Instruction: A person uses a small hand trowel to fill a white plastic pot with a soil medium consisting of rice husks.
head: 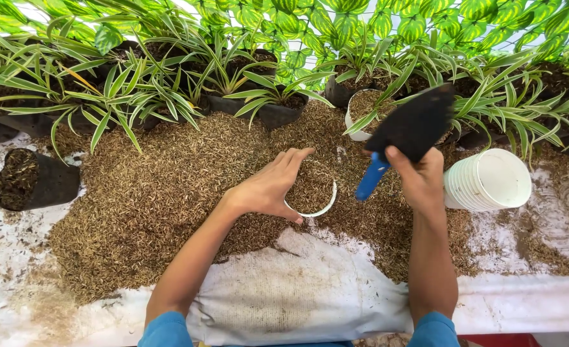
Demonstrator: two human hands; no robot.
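Left hand [268, 188] cupped around filled white pot [311, 190]; right hand [419, 180] gripping trowel [408, 132] just beside.

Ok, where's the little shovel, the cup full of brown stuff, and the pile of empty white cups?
Trowel [419, 122], head view: middle of its black blade.
Filled white pot [311, 186], head view: the husk filling inside its rim.
Stack of white pots [490, 180], head view: the side of the outermost pot.

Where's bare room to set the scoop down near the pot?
Free: the white woven sack in front of the small white pot, between both forearms; also white cloth at far left, below the black grow bag. Crowded: the potted plants behind, and the stacked white pots at right.
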